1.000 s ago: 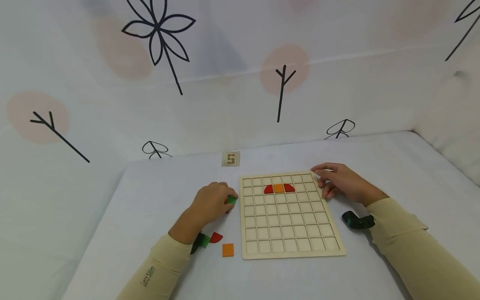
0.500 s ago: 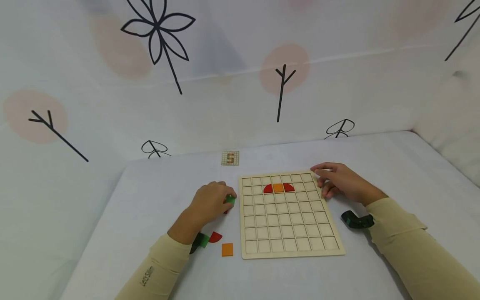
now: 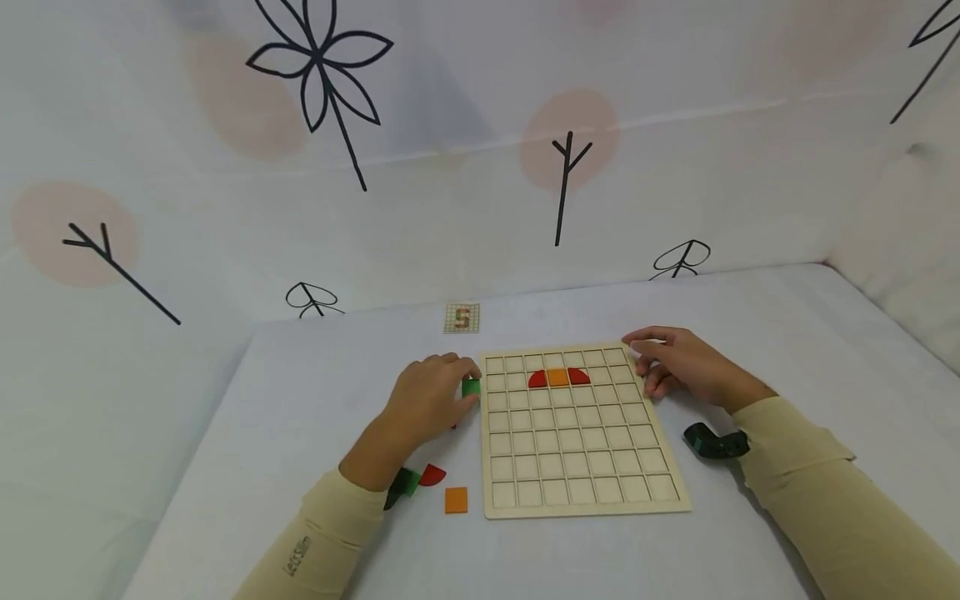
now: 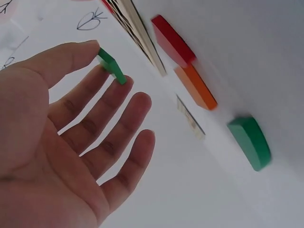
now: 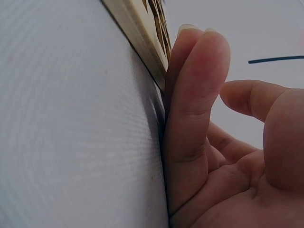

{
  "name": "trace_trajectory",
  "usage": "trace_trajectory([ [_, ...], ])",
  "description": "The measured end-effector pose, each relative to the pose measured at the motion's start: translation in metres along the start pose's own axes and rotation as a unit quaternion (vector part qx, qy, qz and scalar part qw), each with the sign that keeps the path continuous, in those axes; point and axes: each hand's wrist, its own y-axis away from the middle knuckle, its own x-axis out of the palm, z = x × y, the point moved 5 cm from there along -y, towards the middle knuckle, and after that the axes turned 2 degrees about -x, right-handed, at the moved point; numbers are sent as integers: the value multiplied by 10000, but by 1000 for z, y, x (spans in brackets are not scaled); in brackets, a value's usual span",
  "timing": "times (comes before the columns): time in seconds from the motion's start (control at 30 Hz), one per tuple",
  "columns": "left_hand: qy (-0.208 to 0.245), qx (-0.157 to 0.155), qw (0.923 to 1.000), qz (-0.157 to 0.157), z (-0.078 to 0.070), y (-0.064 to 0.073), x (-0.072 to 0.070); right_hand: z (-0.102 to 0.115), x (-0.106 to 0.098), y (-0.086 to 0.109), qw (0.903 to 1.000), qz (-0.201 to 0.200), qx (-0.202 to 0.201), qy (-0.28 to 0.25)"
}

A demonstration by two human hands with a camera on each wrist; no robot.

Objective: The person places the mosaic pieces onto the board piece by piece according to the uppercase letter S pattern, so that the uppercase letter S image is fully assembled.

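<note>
Tile (image 3: 470, 388): green, pinched in left hand (image 3: 427, 398); best held level.
Board (image 3: 567, 416): right hand (image 3: 686, 365) at edge, thumb apart; brace lightly.

left hand (image 3: 426, 398) pinching green piece (image 3: 470, 387), gridded board (image 3: 572, 439)

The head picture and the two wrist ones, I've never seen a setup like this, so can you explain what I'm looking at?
There is no machine: the left grip and the right grip are a person's bare hands. The wide picture comes from a camera on the head, looking forward and down; the others come from one camera on each wrist. On the white surface lies a wooden grid board, with an orange square between two red pieces. A small patterned card lies beyond it; a loose orange tile lies to its left. The left grip pinches a green piece; the right grip is at the board's right edge.
</note>
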Motion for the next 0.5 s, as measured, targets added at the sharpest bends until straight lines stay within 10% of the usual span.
trace_trajectory([
  [0.5, -3, 849, 9957, -381, -58, -12, -19, -1, -1, -1, 10000, -49, 68, 23],
])
